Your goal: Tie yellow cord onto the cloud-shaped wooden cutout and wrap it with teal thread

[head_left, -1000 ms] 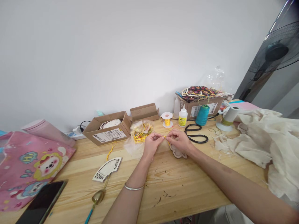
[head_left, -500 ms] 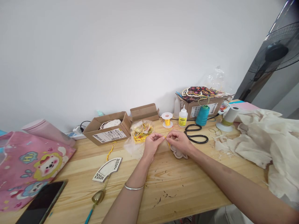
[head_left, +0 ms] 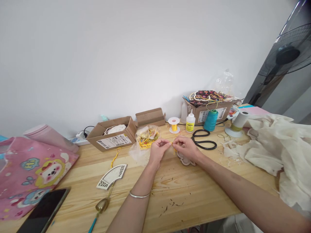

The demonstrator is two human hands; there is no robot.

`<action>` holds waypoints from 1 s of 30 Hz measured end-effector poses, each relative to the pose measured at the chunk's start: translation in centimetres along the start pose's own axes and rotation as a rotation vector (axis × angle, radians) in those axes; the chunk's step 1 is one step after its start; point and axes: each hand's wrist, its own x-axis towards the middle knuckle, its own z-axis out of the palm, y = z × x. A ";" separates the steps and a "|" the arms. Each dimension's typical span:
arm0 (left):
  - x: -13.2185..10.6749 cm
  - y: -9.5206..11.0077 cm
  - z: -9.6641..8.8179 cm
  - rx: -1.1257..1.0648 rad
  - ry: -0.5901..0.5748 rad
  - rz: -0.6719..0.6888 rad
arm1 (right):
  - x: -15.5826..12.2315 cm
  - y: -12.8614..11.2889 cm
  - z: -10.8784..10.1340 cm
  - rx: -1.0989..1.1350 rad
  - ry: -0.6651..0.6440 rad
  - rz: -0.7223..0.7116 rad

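Fingertips of my left hand (head_left: 159, 150) pinch a thin yellow cord (head_left: 174, 150) near the middle of the table. Close beside it, my right hand (head_left: 185, 149) is also closed on the cord, thumb and forefinger together. A short end of cord hangs down between the two hands. Under my right hand lies a pale cut-out piece with a wavy outline (head_left: 186, 160), partly covered by the hand. Black-handled scissors (head_left: 205, 144) rest just right of that hand, their blades hidden.
A fan-shaped ornament (head_left: 112, 176) with a tassel lies left, a phone (head_left: 45, 210) and pink bag (head_left: 36, 174) beyond. Behind stand cardboard boxes (head_left: 114, 141), a bag of yellow cords (head_left: 147, 139), a glue bottle (head_left: 190, 122) and thread spools (head_left: 211, 120). Cream cloth (head_left: 269, 145) heaps right.
The yellow cord between my fingers has shifted, and its loose end now hangs straighter. Both hands stay nearly in the same place.
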 end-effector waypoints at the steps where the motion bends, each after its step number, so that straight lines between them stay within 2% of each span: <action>1: 0.0 0.0 0.0 0.003 -0.001 0.007 | 0.0 0.0 0.0 0.005 0.001 0.001; 8: 0.0 0.1 0.0 -0.035 -0.044 0.076 | 0.1 0.5 0.2 0.053 0.012 0.079; 15: 0.0 -0.1 -0.1 -0.030 -0.112 0.081 | 0.2 0.9 0.4 0.071 0.010 0.123; 18: 0.0 -0.2 -0.2 -0.044 -0.108 0.070 | 0.2 1.0 0.5 0.035 0.053 0.072; 21: 0.1 -0.2 -0.2 -0.057 -0.100 0.064 | 0.1 1.2 0.5 -0.009 0.099 -0.053; 24: 0.1 -0.3 -0.2 -0.050 -0.089 0.068 | 0.0 1.2 0.4 -0.054 0.091 -0.161; 30: 0.1 -0.4 -0.3 -0.055 -0.099 0.072 | 0.0 1.1 0.1 -0.127 0.076 -0.170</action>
